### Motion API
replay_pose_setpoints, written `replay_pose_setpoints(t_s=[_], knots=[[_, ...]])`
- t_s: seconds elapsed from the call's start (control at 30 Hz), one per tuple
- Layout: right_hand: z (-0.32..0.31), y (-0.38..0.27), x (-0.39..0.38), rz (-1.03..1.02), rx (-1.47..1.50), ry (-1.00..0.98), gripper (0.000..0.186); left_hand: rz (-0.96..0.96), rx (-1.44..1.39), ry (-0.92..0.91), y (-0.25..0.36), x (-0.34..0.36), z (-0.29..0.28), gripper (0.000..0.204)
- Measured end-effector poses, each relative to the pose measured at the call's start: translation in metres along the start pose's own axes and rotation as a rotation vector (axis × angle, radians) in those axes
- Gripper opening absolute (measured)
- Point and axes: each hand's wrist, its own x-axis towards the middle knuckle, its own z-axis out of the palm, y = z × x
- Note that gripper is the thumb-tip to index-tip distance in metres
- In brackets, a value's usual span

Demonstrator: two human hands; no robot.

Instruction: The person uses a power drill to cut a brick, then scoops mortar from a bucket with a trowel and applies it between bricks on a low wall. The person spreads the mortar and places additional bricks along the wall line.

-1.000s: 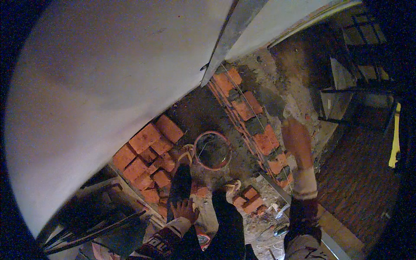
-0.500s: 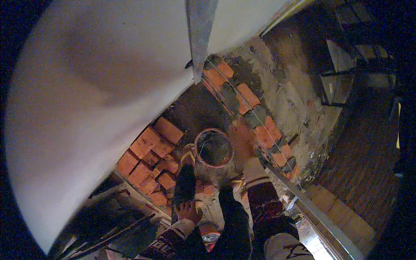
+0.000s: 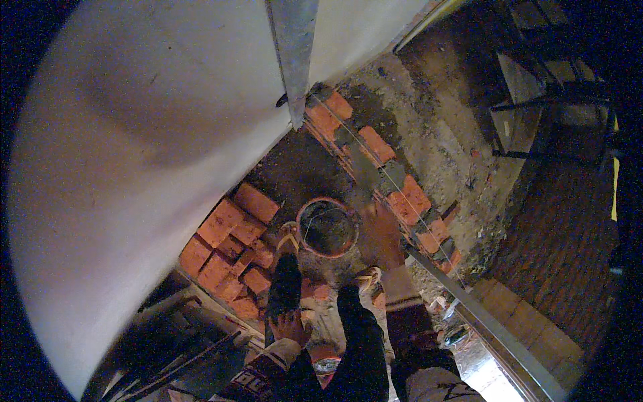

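My left hand (image 3: 291,327) rests on my left leg with its fingers spread, holding nothing. My right hand (image 3: 383,234) is stretched forward, smeared by motion, between a round orange-rimmed bucket (image 3: 328,255) and a low brick wall (image 3: 408,201). Whatever its fingers hold, if anything, is too blurred to make out. Grey, wet-looking mortar is inside the bucket. Along the wall, orange bricks lie spaced apart with grey mortar between them. A taut string (image 3: 365,145) runs lengthwise above the bricks.
Loose orange bricks (image 3: 221,221) are piled at the left by a pale wall (image 3: 154,134). A metal post (image 3: 295,60) stands at the wall's far end. One long metal bar (image 3: 482,318) slants at the lower right. My sandalled feet flank the bucket's near side.
My right hand has shifted slightly nearer and remains blurred beside the brick wall. The view has moved a little, while my left hand stays on my leg.
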Motion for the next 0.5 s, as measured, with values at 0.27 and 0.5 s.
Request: replay_pose_setpoints(t_s=[0.27, 0.5], knots=[[0.067, 0.11, -0.112, 0.236, -0.24, -0.524, 0.047, -0.031, -0.098, -0.084, -0.009, 0.002, 0.015, 0.069], [0.216, 0.093, -0.016, -0.229, -0.34, -0.206, 0.035, 0.025, 0.054, -0.033, -0.029, -0.021, 0.027, 0.072]])
